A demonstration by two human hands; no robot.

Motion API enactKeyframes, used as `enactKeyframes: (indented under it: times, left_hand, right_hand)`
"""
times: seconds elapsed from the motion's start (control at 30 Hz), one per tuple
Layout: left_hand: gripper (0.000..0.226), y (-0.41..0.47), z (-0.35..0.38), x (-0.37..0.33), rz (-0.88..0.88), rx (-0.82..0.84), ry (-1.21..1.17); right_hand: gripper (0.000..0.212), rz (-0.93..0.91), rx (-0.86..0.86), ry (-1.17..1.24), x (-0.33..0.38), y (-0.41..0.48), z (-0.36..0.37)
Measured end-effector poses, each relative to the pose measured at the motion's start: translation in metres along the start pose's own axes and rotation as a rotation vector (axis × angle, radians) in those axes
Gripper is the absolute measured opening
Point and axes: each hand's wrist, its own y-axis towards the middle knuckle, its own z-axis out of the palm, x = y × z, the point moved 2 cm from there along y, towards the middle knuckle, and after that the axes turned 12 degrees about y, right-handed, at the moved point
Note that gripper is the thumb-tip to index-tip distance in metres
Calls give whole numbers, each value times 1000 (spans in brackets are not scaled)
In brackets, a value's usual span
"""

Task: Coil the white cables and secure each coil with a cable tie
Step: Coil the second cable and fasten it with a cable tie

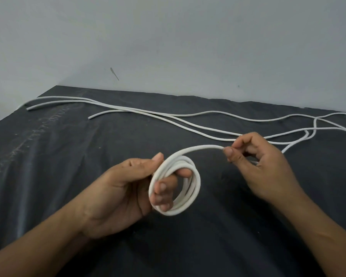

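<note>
Curling round the likely springy cable coil (pixel 196 184), the left hand (pixel 124 188) holds its loops; the right hand (pixel 262 162) pinches the free strand (pixel 200 147).

Worktop (pixel 68 156): wall (pixel 188 47) directly behind.
Front centre, above worktop: 1 coil (pixel 196 182) looped round fingers (pixel 164 185) of left hand (pixel 124 188).
Right of coil: right hand (pixel 264 162), fingers pinching strand (pixel 204 146) running from coil's top.
Rear: loose cables (pixel 180 115) lying on worktop, spanning far left to right edge, behind both hands, crossing one another at right.
</note>
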Motion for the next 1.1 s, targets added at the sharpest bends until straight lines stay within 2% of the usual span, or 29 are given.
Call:
enactKeyframes:
  times: [0.1,0.27,0.47,0.57,0.7,0.77,0.83,0.9,1.0,1.1]
  left_hand:
    - [43,-1,1,-1,23,7,-66]
    - [41,1,-2,-8,157,-17,-142]
    - [35,-1,-23,-16,277,-397,9]
    - [34,1,-26,-10,278,-551,219]
    - [39,-2,-25,-4,245,-731,736]
    - [41,-3,-20,-5,230,-739,1032]
    - [39,-3,-14,-5,189,-724,1221]
    - [40,-3,-10,-4,130,-678,1274]
    - [41,-1,-2,4,56,-496,1301]
    - [40,0,7,8,32,-313,1172]
  right_hand:
    - [31,47,68,-114,-8,0,0]
    - [23,-256,274,-226,7,-19,30]
    - [15,-530,490,-215,38,-44,60]
    - [14,-609,569,-236,41,-51,67]
    - [22,-684,523,-344,38,-44,58]
    - [21,-712,477,-353,36,-40,50]
    - [17,-732,401,-324,37,-36,42]
    - [12,-760,281,-313,41,-32,33]
    - [10,-795,91,-328,46,-28,21]
    - [15,-795,15,-303,48,-28,18]
